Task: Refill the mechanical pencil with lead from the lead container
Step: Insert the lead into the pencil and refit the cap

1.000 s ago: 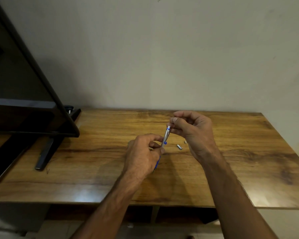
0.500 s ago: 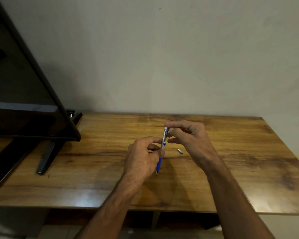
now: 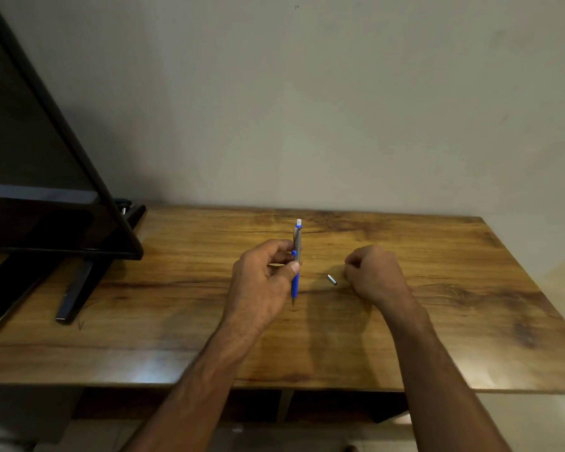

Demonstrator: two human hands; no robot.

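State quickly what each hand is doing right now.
Left hand: holding the mechanical pencil, tip down.
Right hand: fingers curled beside a small metal cap; whether it holds anything cannot be told.

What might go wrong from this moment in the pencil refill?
The small silver metal cap lies loose on the wooden table beside the curled right hand; a careless brush might roll it away. The left hand holds the blue and silver mechanical pencil upright, tip down above the table; a slip might land it on its tip.
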